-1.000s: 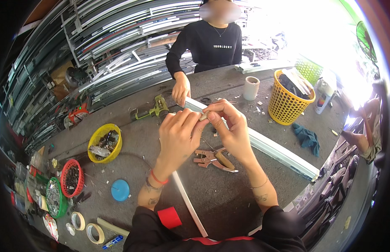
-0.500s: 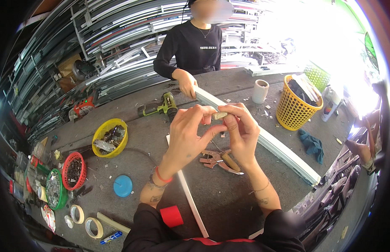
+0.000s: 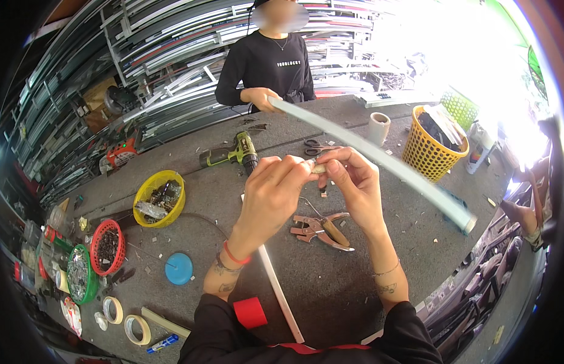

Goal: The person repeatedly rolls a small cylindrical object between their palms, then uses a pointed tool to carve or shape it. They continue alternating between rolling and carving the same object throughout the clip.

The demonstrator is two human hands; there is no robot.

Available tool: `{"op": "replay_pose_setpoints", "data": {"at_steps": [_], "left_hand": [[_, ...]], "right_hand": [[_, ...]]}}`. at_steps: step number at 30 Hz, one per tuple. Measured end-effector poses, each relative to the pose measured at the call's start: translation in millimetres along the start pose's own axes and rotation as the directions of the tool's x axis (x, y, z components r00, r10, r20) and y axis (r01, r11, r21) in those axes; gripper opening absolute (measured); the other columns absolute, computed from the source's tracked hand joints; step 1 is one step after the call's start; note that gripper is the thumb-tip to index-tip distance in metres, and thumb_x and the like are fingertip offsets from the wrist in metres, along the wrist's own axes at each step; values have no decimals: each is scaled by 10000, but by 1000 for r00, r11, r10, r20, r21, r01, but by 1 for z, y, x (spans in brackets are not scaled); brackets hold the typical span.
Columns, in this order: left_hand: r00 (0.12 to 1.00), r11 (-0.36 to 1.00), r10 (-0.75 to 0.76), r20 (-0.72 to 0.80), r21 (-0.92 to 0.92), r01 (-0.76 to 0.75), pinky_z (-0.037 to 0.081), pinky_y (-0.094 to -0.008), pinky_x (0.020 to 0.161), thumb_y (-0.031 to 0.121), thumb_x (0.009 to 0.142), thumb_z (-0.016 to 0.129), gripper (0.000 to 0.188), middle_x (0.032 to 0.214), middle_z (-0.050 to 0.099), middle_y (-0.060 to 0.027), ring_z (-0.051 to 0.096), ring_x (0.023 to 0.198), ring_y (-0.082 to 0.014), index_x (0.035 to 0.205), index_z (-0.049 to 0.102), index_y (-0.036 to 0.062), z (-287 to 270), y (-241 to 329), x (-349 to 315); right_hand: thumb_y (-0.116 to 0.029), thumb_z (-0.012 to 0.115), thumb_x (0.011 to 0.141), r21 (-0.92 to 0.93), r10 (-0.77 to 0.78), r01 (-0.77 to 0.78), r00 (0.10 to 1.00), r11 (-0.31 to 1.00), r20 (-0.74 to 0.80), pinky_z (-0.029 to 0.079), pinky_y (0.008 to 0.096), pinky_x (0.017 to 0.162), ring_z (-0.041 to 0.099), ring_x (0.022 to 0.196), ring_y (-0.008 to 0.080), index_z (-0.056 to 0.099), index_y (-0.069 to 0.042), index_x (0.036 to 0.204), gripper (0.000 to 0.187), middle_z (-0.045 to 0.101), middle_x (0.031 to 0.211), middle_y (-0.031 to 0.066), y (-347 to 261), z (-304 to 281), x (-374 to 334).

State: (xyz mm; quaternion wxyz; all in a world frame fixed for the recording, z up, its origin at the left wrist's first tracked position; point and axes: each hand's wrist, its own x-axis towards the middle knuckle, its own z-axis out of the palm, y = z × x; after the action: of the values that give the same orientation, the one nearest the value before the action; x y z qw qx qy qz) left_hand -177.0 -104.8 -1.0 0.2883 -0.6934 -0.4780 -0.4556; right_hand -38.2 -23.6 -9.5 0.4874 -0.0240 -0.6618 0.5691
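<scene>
Both my hands meet over the middle of the workbench, fingertips pinching a small beige piece whose kind I cannot make out. My left hand has its fingers curled at the piece's left end. From the other side my right hand grips it between thumb and fingers. Copper-coloured pliers lie on the bench below my right hand, beside a wooden-handled tool. Under my left forearm runs a narrow white strip. Scissors rest just beyond my fingers.
Across the bench a person holds one end of a long pale profile, raised and slanting to the right. A green cordless drill, yellow basket, red basket, blue disc, red roll and tall yellow basket stand around.
The person opposite has lifted the long profile and swung it away from my hands, uncovering the scissors. My fingers have shifted around the beige piece, the left ones closing in more.
</scene>
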Motion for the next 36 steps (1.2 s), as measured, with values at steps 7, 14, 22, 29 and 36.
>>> {"op": "replay_pose_setpoints", "data": {"at_steps": [7,14,22,29,36], "left_hand": [[979,956,-169,116,-222,192,472,-344,701,188,778,698,249,927,630,-55,613,790,-234,965,601,56,0,1,0],[959,898,-195,204,-357,259,475,-353,848,224,778,708,495,1235,558,-80,584,1055,-216,1227,585,58,6,-1,5],[967,819,-233,102,-516,252,492,-308,843,133,859,633,268,1088,657,-128,636,974,-222,1088,661,-2,11,-3,0],[959,914,-283,21,-296,277,507,-286,723,-43,836,583,135,863,666,-110,646,792,-181,957,643,-54,10,1,-2],[998,992,-67,-19,-107,64,507,-349,713,-35,812,630,134,903,638,-126,637,819,-268,945,645,-27,16,9,-3]], "right_hand": [[-201,513,974,74,94,-94,996,993,8,464,222,674,560,731,82,610,21,984,243,616,853,34,5,-5,1],[-258,510,979,256,229,-224,973,940,12,430,204,660,524,685,51,626,-13,942,273,587,736,-12,10,-2,0],[-277,475,993,55,202,-204,979,978,42,410,211,628,511,672,52,621,-10,958,307,572,729,-18,12,4,-3],[-253,495,973,-372,123,-149,988,916,-93,413,251,584,473,649,67,644,24,900,323,555,676,19,-7,-3,-1],[-264,612,883,-425,104,-73,993,902,51,446,291,594,529,641,127,618,52,933,320,617,741,115,-32,-12,-4]]}}
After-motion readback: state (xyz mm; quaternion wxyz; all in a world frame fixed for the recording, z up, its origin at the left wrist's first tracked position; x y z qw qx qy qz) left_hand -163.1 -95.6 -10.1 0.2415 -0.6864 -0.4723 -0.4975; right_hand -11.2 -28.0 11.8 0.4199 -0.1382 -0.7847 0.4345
